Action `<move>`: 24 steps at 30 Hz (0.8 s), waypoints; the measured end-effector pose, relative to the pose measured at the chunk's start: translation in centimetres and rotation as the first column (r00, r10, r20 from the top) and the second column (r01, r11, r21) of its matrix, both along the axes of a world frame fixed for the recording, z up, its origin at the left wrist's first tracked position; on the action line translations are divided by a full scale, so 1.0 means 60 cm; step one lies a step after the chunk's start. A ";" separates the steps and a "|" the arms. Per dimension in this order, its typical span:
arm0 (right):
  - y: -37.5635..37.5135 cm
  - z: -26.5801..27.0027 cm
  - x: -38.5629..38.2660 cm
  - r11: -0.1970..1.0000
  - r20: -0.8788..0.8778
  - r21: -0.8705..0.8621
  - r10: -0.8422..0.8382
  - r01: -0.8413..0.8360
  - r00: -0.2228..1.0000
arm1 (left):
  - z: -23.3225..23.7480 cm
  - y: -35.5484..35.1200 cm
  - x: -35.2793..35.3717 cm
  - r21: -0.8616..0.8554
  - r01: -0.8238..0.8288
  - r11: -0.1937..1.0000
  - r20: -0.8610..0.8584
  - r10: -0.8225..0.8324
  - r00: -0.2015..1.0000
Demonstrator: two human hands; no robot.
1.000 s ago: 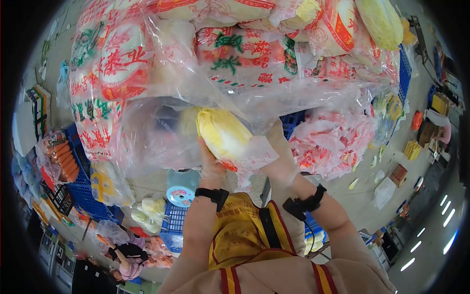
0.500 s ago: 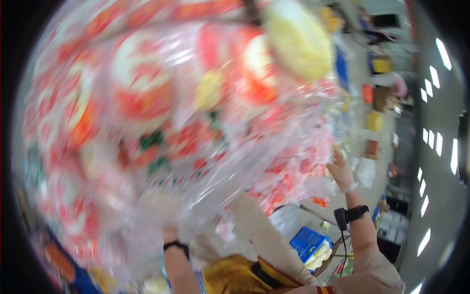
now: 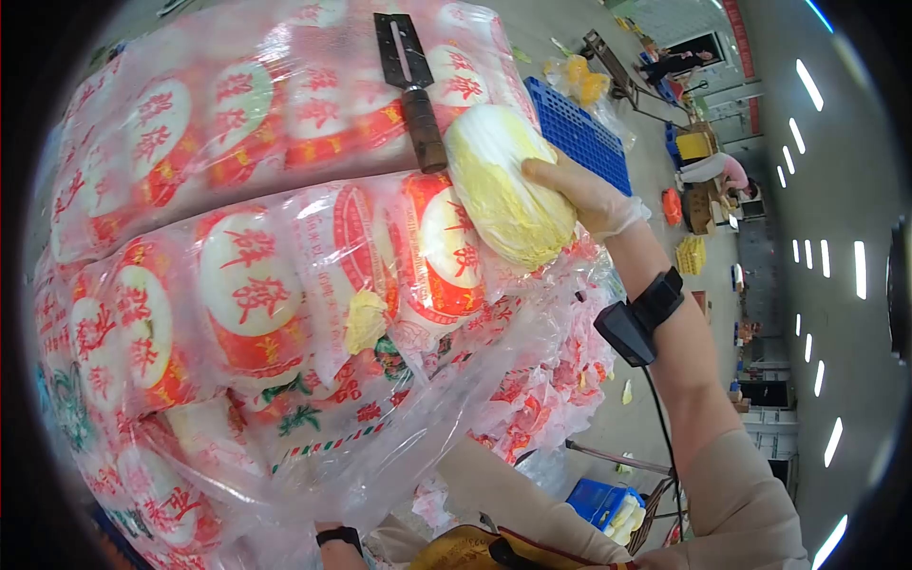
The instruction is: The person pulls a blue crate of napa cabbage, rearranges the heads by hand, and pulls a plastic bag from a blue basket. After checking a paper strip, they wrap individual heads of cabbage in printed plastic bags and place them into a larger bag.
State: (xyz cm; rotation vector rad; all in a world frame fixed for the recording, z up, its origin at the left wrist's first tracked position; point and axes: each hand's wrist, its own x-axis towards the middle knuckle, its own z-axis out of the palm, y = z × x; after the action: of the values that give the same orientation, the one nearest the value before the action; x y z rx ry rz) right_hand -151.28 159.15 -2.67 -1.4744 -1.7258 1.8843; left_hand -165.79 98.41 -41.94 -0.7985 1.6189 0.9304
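A pale yellow-white Chinese cabbage (image 3: 503, 180) lies on top of a heap of wrapped cabbages (image 3: 252, 280) in printed red and white plastic bags. My right hand (image 3: 584, 195) grips its right side, thumb on the leaves and the other fingers mostly hidden. Beside the cabbage rests a slotted-blade peeler (image 3: 410, 90) with a dark wooden handle. Of my left arm only the wrist with a black band (image 3: 339, 537) shows at the bottom; the hand is hidden by clear plastic film (image 3: 408, 432). A torn yellow leaf piece (image 3: 365, 321) lies on the bags.
Behind the heap lies a blue plastic crate (image 3: 579, 133). A blue bin (image 3: 600, 503) with pale leaves stands low on the right, near crumpled printed bags (image 3: 560, 380). Farther off, a person in pink (image 3: 733, 173) is near boxes, and another in dark clothing (image 3: 679, 65).
My right hand has gone from beside the heap up to the Chinese cabbage and closed on it. My left wrist sits lower in view. The camera view has shifted, bringing the peeler fully into sight.
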 end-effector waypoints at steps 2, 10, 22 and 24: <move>0.000 -0.021 0.013 0.999 -0.034 0.020 -0.033 0.034 0.999 | 0.044 0.014 -0.005 0.024 0.175 0.984 -0.067 -0.174 0.983; -0.150 -0.039 0.219 0.934 -0.372 -0.303 -0.298 0.188 0.879 | 0.314 -0.006 -0.028 -0.357 0.718 0.597 -0.777 -0.617 0.127; -0.725 -0.297 0.030 0.343 -0.203 -0.924 -0.065 -0.169 0.977 | 0.246 -0.139 -0.094 -0.326 0.656 -0.681 -0.180 -0.636 -0.750; -0.773 -0.390 0.006 0.448 -0.031 -0.894 -0.106 0.020 0.994 | 0.275 -0.143 -0.062 -0.341 0.655 -0.674 -0.325 -0.570 -0.755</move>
State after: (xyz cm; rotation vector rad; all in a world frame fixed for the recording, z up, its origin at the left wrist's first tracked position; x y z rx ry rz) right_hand -150.92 112.80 -26.10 -1.6102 -0.4784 2.9639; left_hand -169.49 89.84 -25.45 1.6127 1.5393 -0.5263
